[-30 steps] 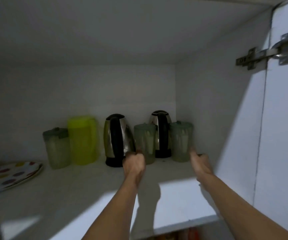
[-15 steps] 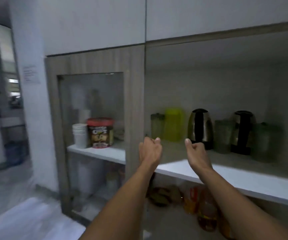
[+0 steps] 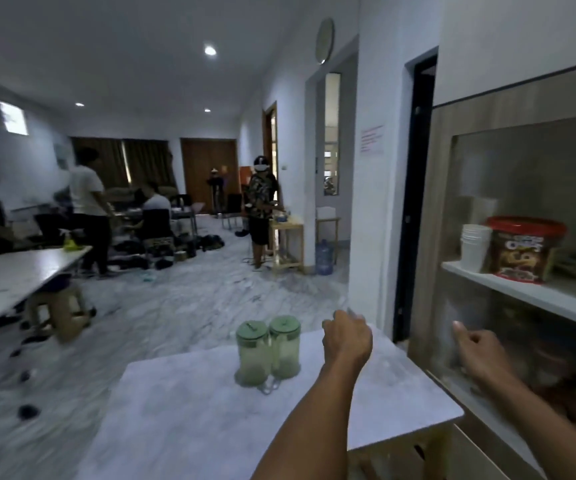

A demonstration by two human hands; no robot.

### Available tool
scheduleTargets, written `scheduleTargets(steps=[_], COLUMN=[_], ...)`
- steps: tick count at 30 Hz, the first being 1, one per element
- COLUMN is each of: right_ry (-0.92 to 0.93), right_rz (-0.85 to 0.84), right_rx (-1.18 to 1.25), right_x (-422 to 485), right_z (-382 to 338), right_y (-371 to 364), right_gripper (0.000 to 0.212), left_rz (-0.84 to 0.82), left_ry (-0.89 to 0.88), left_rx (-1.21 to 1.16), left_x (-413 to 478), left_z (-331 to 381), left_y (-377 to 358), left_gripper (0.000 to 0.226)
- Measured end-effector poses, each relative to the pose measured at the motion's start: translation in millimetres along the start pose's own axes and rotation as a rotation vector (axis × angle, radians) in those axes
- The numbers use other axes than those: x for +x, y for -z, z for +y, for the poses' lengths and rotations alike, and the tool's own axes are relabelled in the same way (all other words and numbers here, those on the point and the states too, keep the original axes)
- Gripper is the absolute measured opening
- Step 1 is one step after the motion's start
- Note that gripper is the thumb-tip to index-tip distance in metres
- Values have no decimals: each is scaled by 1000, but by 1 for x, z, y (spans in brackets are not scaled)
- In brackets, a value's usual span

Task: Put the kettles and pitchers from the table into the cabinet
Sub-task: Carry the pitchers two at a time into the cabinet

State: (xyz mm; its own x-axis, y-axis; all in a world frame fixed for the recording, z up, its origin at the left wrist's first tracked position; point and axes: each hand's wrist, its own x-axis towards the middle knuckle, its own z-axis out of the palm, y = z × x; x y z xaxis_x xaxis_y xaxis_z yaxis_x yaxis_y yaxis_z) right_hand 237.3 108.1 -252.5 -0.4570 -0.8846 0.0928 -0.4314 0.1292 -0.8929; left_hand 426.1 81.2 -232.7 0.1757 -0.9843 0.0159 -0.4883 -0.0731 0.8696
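Note:
Two pale green pitchers with green lids stand side by side on the white table (image 3: 193, 410): the left pitcher (image 3: 253, 355) and the right pitcher (image 3: 284, 348). My left hand (image 3: 347, 341) hovers empty just right of them, fingers loosely curled. My right hand (image 3: 480, 351) is further right, in front of the cabinet's glass door (image 3: 521, 202), also empty with fingers apart. The shelf with the kettles is out of view.
Behind the glass a shelf holds a red-lidded snack tub (image 3: 521, 251) and stacked white cups (image 3: 475, 247). A dark doorway (image 3: 414, 202) lies left of the cabinet. Several people stand and sit in the room beyond, near another white table (image 3: 13, 278).
My view has swung left from the cabinet shelf with the kettles and pitchers to the table. Both hands have come away from the shelf, empty.

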Motion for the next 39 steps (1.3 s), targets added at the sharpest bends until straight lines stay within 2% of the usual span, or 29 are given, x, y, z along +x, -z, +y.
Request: scheduleTargets(steps=[5, 10, 14, 22, 26, 29, 34, 35, 39], right_ry=[36, -6, -20, -108, -324, -495, -618, -624, -547], right_rz=[-92, -158, -236, -301, -419, -489, -618, -636, -596], right_rx=[38, 8, -44, -106, -21, 68, 163, 191, 257], right_x=[-18, -29, -39, 26, 79, 114, 146, 148, 153], right_z=[-50, -70, -77, -57, -33, -17, 5, 7, 6], right_y=[-109, -214, -269, -353, -397, -422, -457, -463, -474], right_gripper=[60, 42, 40, 44, 45, 48, 54, 52, 23], left_rz=[126, 185, 185, 68, 19, -27, -41, -14, 72], left_ry=[69, 114, 182, 314, 503, 600, 628, 624, 543], left_rx=[39, 63, 67, -52, -252, -406, -523, -525, -433], left_x=[43, 86, 122, 207, 251, 280, 309, 311, 317], left_z=[-57, -121, -175, -238, -258, -266, -277, -279, -281], left_y=[96, 170, 191, 145, 100, 67, 26, 23, 25], left_gripper=[42, 43, 44, 51, 52, 27, 25, 21, 20])
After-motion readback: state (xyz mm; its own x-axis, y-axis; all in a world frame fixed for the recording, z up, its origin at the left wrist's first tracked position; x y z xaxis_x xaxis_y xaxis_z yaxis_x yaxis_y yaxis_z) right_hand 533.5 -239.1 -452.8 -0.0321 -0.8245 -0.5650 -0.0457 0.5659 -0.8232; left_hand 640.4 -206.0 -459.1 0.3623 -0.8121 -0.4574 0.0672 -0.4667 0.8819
